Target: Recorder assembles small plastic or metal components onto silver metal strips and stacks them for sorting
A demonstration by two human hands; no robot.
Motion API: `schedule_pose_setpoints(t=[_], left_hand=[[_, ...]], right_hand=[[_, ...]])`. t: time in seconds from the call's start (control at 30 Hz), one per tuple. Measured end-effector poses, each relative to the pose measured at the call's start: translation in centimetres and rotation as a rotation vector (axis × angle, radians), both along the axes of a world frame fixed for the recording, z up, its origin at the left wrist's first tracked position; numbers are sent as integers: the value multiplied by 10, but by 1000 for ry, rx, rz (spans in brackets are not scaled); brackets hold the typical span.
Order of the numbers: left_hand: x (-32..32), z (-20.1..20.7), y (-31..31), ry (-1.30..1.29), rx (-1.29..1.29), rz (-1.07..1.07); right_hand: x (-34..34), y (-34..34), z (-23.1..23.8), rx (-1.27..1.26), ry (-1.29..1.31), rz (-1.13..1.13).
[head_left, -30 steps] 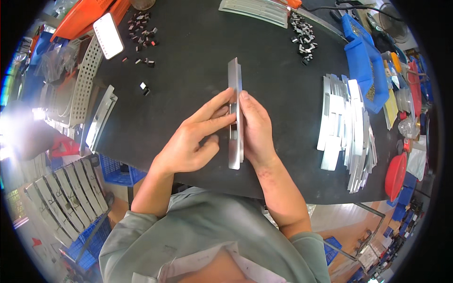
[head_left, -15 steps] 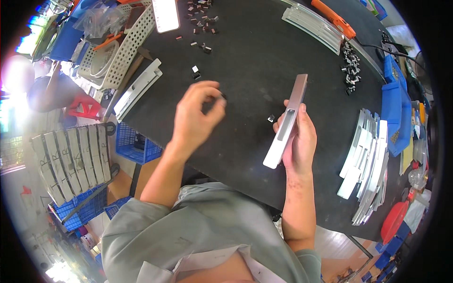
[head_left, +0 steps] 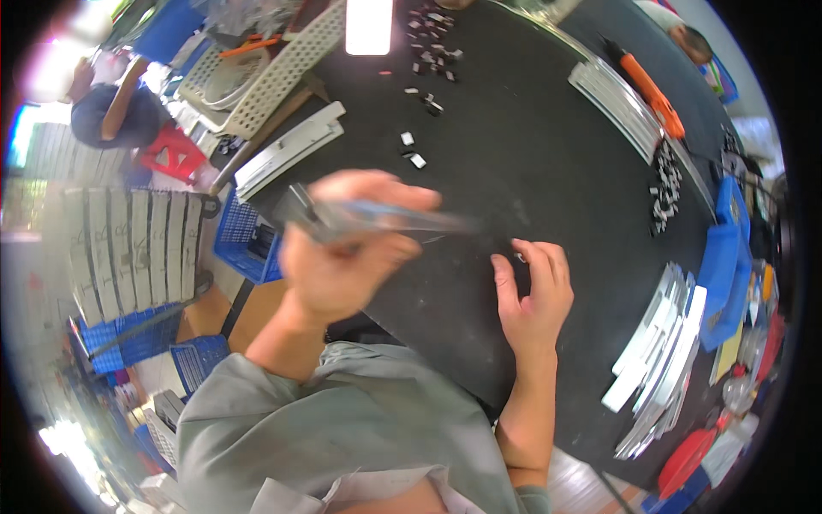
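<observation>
My left hand (head_left: 330, 270) is closed round a long, narrow metallic bar (head_left: 385, 218), smeared by motion, which it holds up off the dark table over its left part. Its near end, by the wrist side, looks dark and squared. On the table to the right, my right hand (head_left: 537, 300) rests palm down with thumb and forefinger apart. Between their tips shows a small black-and-white piece (head_left: 519, 256), partly hidden by the forefinger. Further off lie a few similar small pieces (head_left: 417, 160), loose on the table.
Stacked pale metal strips (head_left: 655, 343) lie at the right, beside blue bins (head_left: 723, 287). Beyond them sit a heap of small pieces (head_left: 664, 188) and an orange-handled tool (head_left: 652, 96). A phone (head_left: 368, 27), a white basket (head_left: 274, 81) and another bar (head_left: 291, 147) are at far left. Other people show at both far sides.
The metallic bar has passed from my right hand to my left. My right hand has come down to the small piece on the table. The whole view has shifted a little.
</observation>
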State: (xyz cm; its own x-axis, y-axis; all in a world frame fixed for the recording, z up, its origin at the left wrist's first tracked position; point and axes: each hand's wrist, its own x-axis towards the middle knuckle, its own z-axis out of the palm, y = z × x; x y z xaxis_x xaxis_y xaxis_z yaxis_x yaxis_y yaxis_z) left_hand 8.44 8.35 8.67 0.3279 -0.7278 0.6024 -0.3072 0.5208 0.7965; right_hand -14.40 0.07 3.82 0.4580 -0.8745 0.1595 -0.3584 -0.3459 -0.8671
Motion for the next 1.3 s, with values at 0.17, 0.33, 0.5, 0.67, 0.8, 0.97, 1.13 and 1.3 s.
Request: schedule_pose_setpoints(t=[0.17,0.33,0.5,0.67,0.8,0.97,1.13,1.3], left_hand=[[58,40,21,-351,313,453],[101,-30,24,-812,668,464],[103,-53,29,-977,632,633],[102,-61,3,-772,460,764],[22,-54,-5,-476,277,313],[14,-67,-16,-483,158,180],[18,-72,-15,-304,196,223],[15,-77,-9,-232,227,230]], right_hand=[[-12,-10,-29,-445,384,-129],[-26,-25,-18,-478,457,-270],[-53,-38,-23,-393,532,-444],[-61,-45,-24,-396,640,-578],[-59,-58,-36,-433,712,-608],[-45,-105,-11,-496,641,-514],[-17,-226,-12,-576,649,-245],[-7,-281,-39,-444,921,-189]])
